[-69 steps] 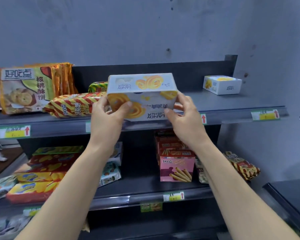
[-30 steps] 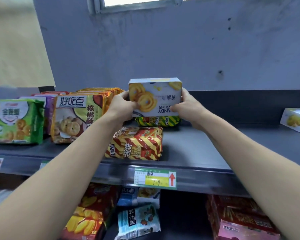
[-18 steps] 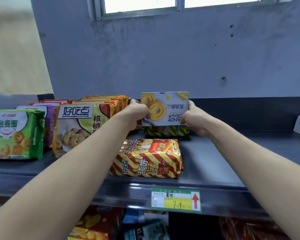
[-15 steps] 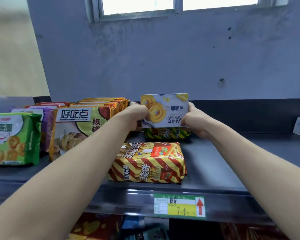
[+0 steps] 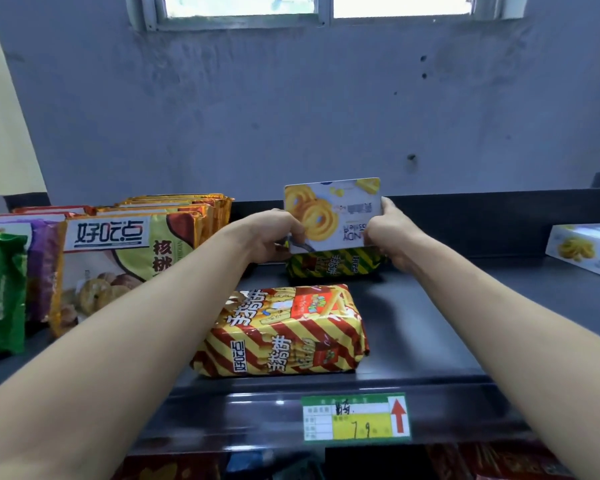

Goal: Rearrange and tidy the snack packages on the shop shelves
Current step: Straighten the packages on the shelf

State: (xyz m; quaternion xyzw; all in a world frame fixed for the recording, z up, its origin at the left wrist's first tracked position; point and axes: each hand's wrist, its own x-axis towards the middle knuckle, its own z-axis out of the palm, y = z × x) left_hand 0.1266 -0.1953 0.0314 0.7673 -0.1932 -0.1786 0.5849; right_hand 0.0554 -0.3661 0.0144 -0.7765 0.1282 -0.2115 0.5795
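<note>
Currently held upright near back of top shelf [image 5: 430,341]: white cookie box [image 5: 333,216], print upside down, pinched btwn both hands. Left hand [image 5: 271,237] curled round box's left edge; right hand [image 5: 392,237] wrapped round right edge, thumb on front, other fingers hidden behind. Positioned directly over green-and-yellow striped pack [image 5: 333,268] lying flat by back wall; can't tell whether resting on it or just above. Closer to shelf lip, red-and-yellow striped pack [image 5: 284,330], flat, apart from box. To left, row of upright walnut-cookie bags [image 5: 118,265]; far right, second matching box [image 5: 586,249] lying flat. Price tag [image 5: 355,417] on shelf lip. Prob. light, stiff cardboard w/ fragile biscuits inside, so no squeezing of broad faces. Best gripped at short side edges, as now, at stiffest part of carton. Glossy print likely a bit slippery: firm but gentle pinch. Soft pack underneath = uneven, springy base; could tip if let go upright.
</note>
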